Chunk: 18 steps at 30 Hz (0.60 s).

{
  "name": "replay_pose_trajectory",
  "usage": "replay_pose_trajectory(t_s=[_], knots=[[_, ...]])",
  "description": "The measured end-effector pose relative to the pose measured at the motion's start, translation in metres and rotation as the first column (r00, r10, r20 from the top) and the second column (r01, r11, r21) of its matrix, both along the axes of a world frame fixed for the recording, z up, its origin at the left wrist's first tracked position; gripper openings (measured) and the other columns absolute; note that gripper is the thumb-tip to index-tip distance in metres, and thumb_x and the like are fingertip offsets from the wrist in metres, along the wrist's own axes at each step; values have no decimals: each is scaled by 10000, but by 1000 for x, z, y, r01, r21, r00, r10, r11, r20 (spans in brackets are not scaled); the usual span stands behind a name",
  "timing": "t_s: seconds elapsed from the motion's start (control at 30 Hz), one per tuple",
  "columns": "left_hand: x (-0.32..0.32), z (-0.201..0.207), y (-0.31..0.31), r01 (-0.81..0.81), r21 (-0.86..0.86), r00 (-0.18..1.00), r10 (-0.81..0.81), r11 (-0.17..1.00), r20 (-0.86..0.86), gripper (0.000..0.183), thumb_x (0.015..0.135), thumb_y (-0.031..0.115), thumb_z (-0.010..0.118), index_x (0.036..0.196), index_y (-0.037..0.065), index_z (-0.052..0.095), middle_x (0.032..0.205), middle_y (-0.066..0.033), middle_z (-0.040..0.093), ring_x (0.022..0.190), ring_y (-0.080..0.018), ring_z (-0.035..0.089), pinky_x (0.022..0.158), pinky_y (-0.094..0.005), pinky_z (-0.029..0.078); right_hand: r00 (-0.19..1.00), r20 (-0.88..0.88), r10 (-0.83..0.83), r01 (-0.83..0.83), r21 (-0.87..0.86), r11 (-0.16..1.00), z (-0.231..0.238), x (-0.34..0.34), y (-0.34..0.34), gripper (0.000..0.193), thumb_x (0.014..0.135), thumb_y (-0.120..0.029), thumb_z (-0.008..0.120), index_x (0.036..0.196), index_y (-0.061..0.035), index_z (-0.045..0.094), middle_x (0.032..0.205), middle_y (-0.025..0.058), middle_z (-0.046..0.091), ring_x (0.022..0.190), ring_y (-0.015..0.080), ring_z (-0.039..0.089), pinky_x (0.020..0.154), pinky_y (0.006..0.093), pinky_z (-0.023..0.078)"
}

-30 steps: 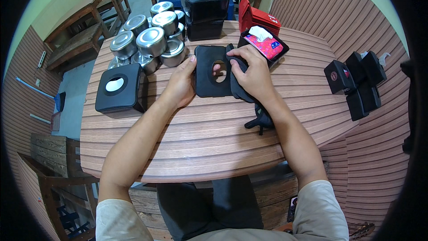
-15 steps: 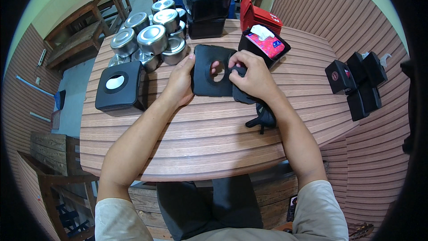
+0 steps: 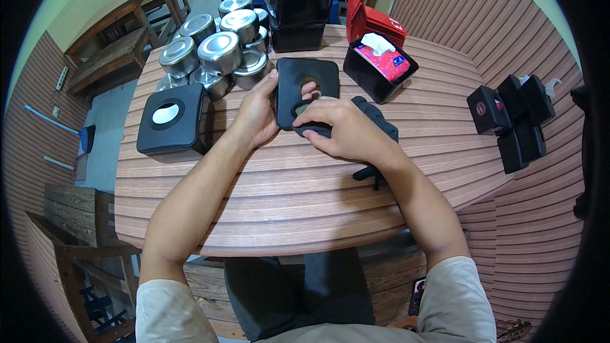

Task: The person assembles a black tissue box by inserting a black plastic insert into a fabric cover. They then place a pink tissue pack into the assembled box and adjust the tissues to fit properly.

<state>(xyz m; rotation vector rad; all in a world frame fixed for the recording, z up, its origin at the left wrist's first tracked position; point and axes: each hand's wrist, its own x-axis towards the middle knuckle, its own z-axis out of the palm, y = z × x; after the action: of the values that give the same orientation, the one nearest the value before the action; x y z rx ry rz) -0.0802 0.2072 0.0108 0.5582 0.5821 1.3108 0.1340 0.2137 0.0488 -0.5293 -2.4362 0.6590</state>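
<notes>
My left hand (image 3: 257, 111) grips the left edge of a flat black tissue box lid (image 3: 321, 73), held tilted above the table. Some of its fingers show through the lid's hole. Pinched in my right hand (image 3: 340, 126) is a dark cloth (image 3: 311, 128), pressed on the lid's lower part by the hole's rim; a greenish patch shows there. Beside my right wrist lies a crumpled black item with straps (image 3: 381, 121), partly hidden by my forearm. An open black tissue box (image 3: 372, 79) with a pink tissue pack stands beyond my right hand.
Left of my hands stands a closed black tissue box (image 3: 168, 136). Stacked round steel tins (image 3: 219, 54) sit behind it. Two stacked black boxes (image 3: 298, 9) and a red plastic holder (image 3: 375, 22) stand at the back. Several black boxes (image 3: 508, 127) are at the right edge.
My right hand has moved left and down with the cloth, now over the lid's lower part and the hole's rim. The left hand keeps its grip on the lid.
</notes>
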Motion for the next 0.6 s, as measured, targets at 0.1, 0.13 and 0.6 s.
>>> replay_pose_trajectory(t_s=[0.1,0.13,0.6], knots=[[0,-3,0,35,19,999,-36,999,15,461,1206,326,328,1471,-11,499,1391,-273,649,1227,-327,714,1067,-462,615,998,-50,49,-47,39,998,-3,-4,1,228,877,-29,800,1104,-44,796,1056,138,767,1057,323,721,972,411,568],[0,-5,1,65,59,997,-67,996,42,455,1205,326,335,1469,-5,503,1389,-261,651,1221,-319,717,1059,-457,620,996,-67,63,-58,79,995,-3,-5,1,234,882,-23,795,1115,-47,796,1073,136,765,1076,321,713,1000,417,557],[-2,-17,2,142,84,985,-149,986,81,395,1201,303,372,1465,40,503,1352,-180,663,1213,-277,713,1045,-429,632,998,62,-9,-12,328,945,-7,-8,7,326,919,-100,754,1229,-173,822,1268,90,785,1444,308,585,1299,619,290]])
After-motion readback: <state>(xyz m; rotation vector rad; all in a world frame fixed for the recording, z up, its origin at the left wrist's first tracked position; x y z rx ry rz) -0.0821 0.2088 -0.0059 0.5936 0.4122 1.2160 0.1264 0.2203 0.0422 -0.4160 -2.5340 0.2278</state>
